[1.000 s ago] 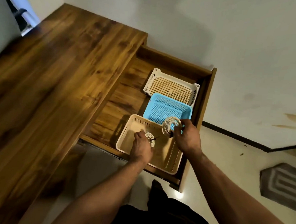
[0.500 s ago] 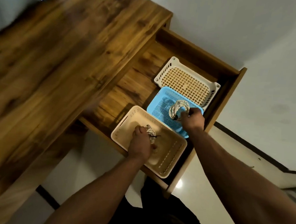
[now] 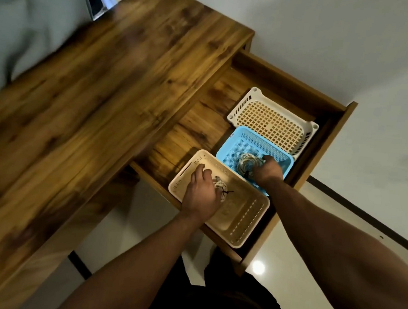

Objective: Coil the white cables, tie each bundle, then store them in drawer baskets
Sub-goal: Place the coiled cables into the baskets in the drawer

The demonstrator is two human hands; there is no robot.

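An open wooden drawer [image 3: 327, 147] holds three baskets in a row. In the near beige basket [image 3: 244, 219] my left hand [image 3: 201, 194] is shut on a small white cable coil [image 3: 221, 187] tied with a dark tie, low against the basket floor. Down in the middle blue basket [image 3: 237, 142] my right hand [image 3: 267, 170] grips a second, larger white cable coil [image 3: 246, 163]. The far white grid basket [image 3: 272, 120] has nothing in it.
The wooden desk top [image 3: 94, 95] stretches to the left of the drawer. Bare drawer floor [image 3: 195, 130] lies left of the baskets. Pale floor tiles [image 3: 286, 274] and a white wall with a dark skirting line are to the right.
My right hand has carried the larger coil from above the beige basket down into the blue basket. My left hand has stayed low in the beige basket with its coil. The view has shifted.
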